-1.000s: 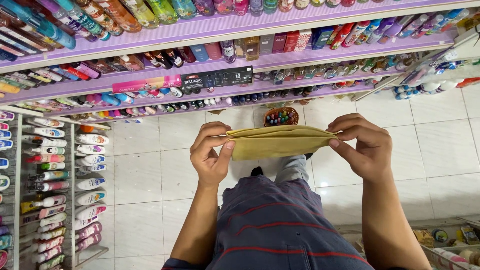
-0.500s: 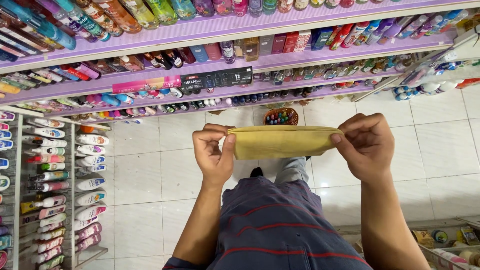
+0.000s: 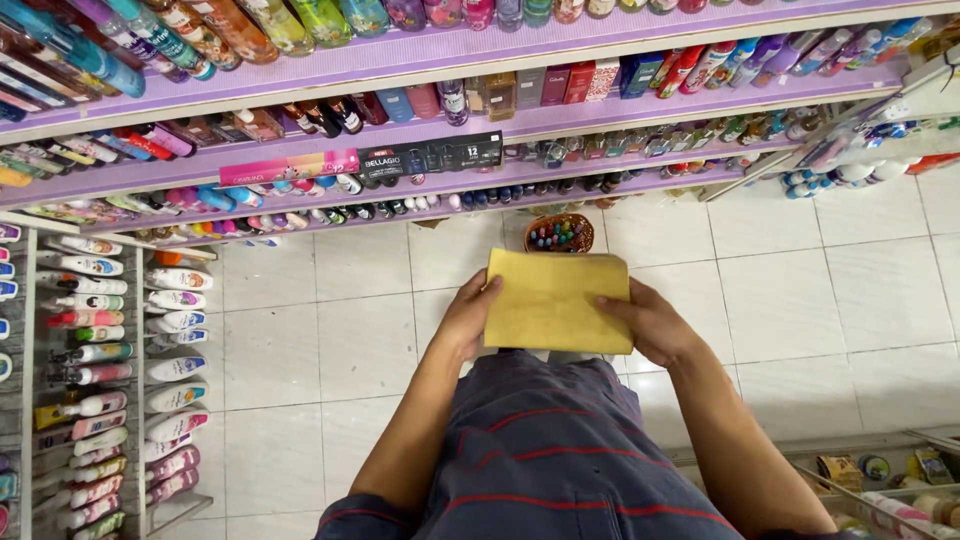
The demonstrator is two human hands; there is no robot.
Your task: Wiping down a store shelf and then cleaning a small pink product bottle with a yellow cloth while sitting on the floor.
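Note:
I hold a yellow-brown paper envelope [image 3: 556,300] flat in front of my waist, its broad face turned up toward me. My left hand [image 3: 468,318] grips its left edge, thumb on top. My right hand [image 3: 650,322] holds its right lower edge, fingers laid across the paper. Below the hands is my dark striped shirt [image 3: 545,460]. Part of each hand is hidden under the envelope.
Purple shelves [image 3: 500,130] full of bottles and small boxes run across the top. A small woven basket [image 3: 558,233] of coloured items sits on the white tiled floor [image 3: 820,290]. A rack of tubes and bottles [image 3: 90,370] stands at the left; a glass counter [image 3: 900,480] at the lower right.
The envelope was held edge-on and stretched between both hands; it has turned so its flat face points up. Both hands dropped lower and came closer together.

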